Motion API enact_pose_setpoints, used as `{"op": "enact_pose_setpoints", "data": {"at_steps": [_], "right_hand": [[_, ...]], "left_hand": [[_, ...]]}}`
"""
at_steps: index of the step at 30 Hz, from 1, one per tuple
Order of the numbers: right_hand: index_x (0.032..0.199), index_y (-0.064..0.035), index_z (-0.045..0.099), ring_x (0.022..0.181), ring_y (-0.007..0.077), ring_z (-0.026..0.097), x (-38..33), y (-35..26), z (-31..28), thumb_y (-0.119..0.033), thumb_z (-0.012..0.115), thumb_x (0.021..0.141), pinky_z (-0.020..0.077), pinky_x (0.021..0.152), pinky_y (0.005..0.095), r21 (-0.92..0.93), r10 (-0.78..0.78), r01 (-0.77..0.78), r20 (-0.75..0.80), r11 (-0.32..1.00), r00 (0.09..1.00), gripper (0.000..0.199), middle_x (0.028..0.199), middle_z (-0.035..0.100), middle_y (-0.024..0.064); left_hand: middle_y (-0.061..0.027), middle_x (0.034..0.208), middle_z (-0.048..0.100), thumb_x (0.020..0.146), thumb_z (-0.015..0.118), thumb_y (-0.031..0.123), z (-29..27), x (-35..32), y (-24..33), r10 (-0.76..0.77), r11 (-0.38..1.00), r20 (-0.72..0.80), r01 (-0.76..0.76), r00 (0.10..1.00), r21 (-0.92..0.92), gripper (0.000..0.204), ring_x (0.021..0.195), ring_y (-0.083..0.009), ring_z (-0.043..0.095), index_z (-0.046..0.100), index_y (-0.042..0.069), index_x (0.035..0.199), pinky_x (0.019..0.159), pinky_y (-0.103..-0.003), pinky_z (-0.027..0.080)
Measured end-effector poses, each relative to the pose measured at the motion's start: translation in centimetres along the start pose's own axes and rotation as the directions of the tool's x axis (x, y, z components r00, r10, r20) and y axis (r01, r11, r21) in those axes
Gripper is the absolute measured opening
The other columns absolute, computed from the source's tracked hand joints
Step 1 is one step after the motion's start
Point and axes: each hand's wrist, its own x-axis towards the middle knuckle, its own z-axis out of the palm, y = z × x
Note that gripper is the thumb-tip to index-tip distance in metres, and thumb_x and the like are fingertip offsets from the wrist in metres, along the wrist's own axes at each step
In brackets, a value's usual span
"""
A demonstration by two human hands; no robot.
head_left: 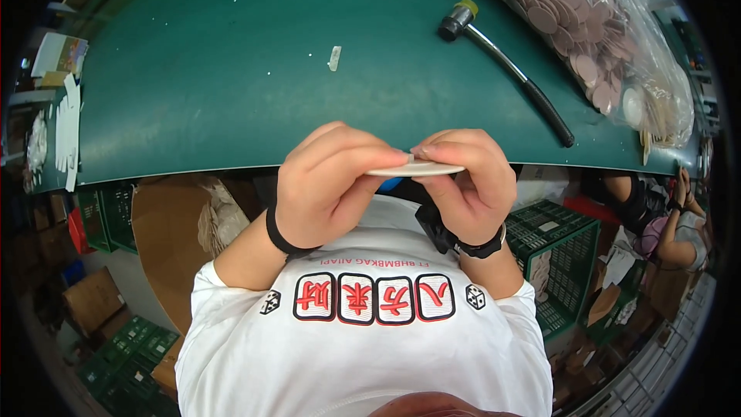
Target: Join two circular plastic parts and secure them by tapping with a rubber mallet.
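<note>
Between my hands, just over the table's near edge, is a thin pale round disc (413, 169), seen almost edge-on. My left hand (332, 174) pinches its left side between thumb and fingers. On its right side my right hand (471, 174) is closed in the same way. A small pale bit (411, 157) sits on top of the disc between my fingertips; I cannot make out what it is. Beyond my hands lies a rubber mallet (505, 62) with a black and yellow head and a black grip.
The green table (201, 100) carries a clear plastic bag (610, 31) of many pinkish discs at the far right. A small strip (334, 59) lies near the middle. White strips (68, 131) are at the left. Below stand a cardboard box (166, 239) and green crates (559, 262). Another person (679, 232) sits at right.
</note>
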Motion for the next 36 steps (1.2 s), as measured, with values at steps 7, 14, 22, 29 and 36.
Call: {"op": "enact_pose_setpoints", "data": {"at_steps": [7,14,22,29,36], "right_hand": [[0.1,0.0018,0.068,0.087,0.0307,0.072,0.3,-0.5,-0.6,0.004,0.079,0.077,0.0583,0.073,0.0366,-0.041,-0.158,0.163,0.096,0.986,0.983,0.026,0.099,0.068,0.016],[0.094,-0.0001,0.07,0.085,0.0289,0.071,-0.2,-1.9,-0.1,0.003,0.075,0.066,0.0624,0.071,0.0386,-0.147,-0.405,0.407,0.044,0.902,0.913,0.029,0.096,0.068,0.012],[0.088,-0.0004,0.067,0.082,0.0275,0.07,0.2,-3.2,-0.3,0.0,0.073,0.069,0.0649,0.071,0.0395,-0.23,-0.543,0.55,0.099,0.803,0.834,0.02,0.093,0.064,0.0106],[0.088,-0.001,0.067,0.08,0.0264,0.069,-0.2,-3.2,0.4,-0.001,0.072,0.071,0.0652,0.069,0.0377,-0.286,-0.634,0.626,0.077,0.726,0.77,0.018,0.09,0.064,0.0103],[0.101,0.0019,0.058,0.087,0.0323,0.068,-0.7,-3.1,-0.3,0.002,0.073,0.077,0.0652,0.071,0.0448,-0.262,-0.572,0.608,0.205,0.75,0.794,0.028,0.103,0.059,0.0158]], "left_hand": [[-0.0117,0.099,0.068,0.077,0.073,-0.008,0.0,-1.0,-0.4,0.305,0.944,-0.025,-0.298,0.952,0.142,0.027,0.081,-0.0248,0.067,0.07,0.002,0.102,0.07,-0.034,0.058],[-0.0097,0.1,0.065,0.069,0.074,-0.003,0.3,-1.4,-0.3,0.556,0.816,-0.053,-0.532,0.83,0.226,0.029,0.082,-0.0239,0.066,0.072,0.002,0.097,0.072,-0.035,0.064],[-0.0114,0.103,0.061,0.076,0.074,0.001,-0.1,-1.2,0.5,0.613,0.773,-0.019,-0.595,0.79,0.22,0.022,0.089,-0.0265,0.066,0.066,0.001,0.097,0.076,-0.04,0.066],[-0.0128,0.102,0.063,0.075,0.075,0.002,0.7,-1.2,-0.3,0.636,0.771,-0.185,-0.626,0.749,0.116,0.021,0.088,-0.0282,0.067,0.066,0.002,0.094,0.077,-0.041,0.066],[-0.0147,0.103,0.064,0.076,0.076,0.002,-0.5,-1.1,-0.5,0.535,0.841,-0.102,-0.54,0.839,-0.026,0.022,0.092,-0.0321,0.069,0.065,0.002,0.096,0.079,-0.044,0.066]]}}
